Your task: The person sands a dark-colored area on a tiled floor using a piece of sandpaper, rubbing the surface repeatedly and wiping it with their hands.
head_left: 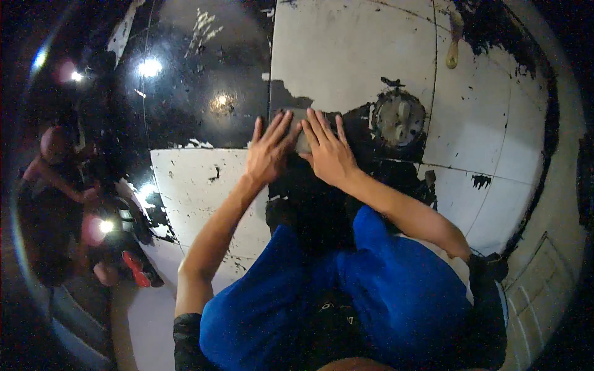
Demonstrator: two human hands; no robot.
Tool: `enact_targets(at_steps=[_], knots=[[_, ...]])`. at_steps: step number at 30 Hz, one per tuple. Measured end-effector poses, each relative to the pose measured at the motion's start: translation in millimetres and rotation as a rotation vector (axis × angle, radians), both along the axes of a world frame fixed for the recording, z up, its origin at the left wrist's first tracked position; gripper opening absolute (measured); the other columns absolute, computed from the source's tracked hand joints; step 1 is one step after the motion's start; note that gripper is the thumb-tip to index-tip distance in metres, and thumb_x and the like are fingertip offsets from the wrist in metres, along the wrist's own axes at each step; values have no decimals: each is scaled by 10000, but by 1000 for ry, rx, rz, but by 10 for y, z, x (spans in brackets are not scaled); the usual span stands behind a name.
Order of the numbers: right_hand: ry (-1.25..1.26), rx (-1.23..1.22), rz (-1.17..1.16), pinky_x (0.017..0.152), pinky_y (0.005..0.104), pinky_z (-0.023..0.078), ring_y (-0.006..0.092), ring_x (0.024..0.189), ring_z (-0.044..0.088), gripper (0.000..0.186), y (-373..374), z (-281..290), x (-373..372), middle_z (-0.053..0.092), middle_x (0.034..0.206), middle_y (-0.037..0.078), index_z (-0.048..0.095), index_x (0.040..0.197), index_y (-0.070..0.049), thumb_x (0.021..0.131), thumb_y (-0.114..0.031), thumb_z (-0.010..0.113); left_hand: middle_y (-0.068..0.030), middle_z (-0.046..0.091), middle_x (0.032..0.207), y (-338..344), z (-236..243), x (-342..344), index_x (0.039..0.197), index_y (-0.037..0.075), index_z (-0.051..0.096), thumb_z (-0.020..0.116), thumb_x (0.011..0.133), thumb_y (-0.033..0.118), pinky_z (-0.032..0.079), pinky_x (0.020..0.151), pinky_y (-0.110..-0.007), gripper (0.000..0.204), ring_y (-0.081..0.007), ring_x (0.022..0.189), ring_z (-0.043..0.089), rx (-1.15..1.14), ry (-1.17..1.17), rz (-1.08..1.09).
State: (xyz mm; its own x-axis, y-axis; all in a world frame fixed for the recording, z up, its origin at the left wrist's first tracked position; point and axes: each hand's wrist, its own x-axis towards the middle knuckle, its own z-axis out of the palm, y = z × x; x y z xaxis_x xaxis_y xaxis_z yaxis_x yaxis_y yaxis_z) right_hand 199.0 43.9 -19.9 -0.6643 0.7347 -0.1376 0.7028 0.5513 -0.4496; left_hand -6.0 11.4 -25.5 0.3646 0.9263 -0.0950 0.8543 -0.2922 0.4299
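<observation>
My left hand (270, 148) presses down with fingers stretched out and apart, pointing away from me. Beside it, my right hand (329, 147) lies the same way, its fingers long and flat. A pale grey patch or thin flat piece (302, 143) shows between the two hands; I cannot tell whether it is loose. Under and around them is a tiled floor (356, 49), partly covered by a black coating (204, 111) with ragged edges. Just right of my right hand is a round grey fixture (399, 119) with raised lumps, ringed by black.
My knees in blue trousers (396, 278) are close behind my hands. At the left, another person (59, 148) crouches near bright lamps (106, 226); a red and black shoe (139, 269) shows there. A yellowish drop-shaped thing (452, 55) is at the upper right, near the wall (550, 260).
</observation>
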Motion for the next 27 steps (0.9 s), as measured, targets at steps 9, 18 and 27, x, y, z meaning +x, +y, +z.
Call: enact_targets(at_steps=[9, 18, 27], knots=[[29, 34, 1, 1219, 535, 170, 355, 1484, 279, 692, 253, 48, -179, 287, 1599, 221, 418, 1465, 30, 917, -340, 621, -100, 343, 1604, 121, -78, -93, 1502, 196, 455, 618, 851, 106, 248, 1145, -661, 678, -306, 1477, 328, 81, -30, 91], [95, 110, 102, 1215, 559, 155, 335, 1489, 277, 735, 408, -83, -199, 275, 1607, 213, 391, 1488, 27, 926, -395, 606, -72, 348, 1607, 294, 0, -276, 1500, 253, 458, 613, 900, 210, 205, 1156, -672, 621, -303, 1475, 337, 117, 169, 24], [17, 37, 64, 1202, 578, 177, 328, 1485, 284, 714, 93, 17, -122, 281, 1610, 187, 425, 1473, 0, 929, -423, 613, -95, 280, 1638, -174, -56, -70, 1518, 201, 439, 595, 897, 253, 157, 1178, -646, 642, -359, 1499, 266, 27, 64, 126]])
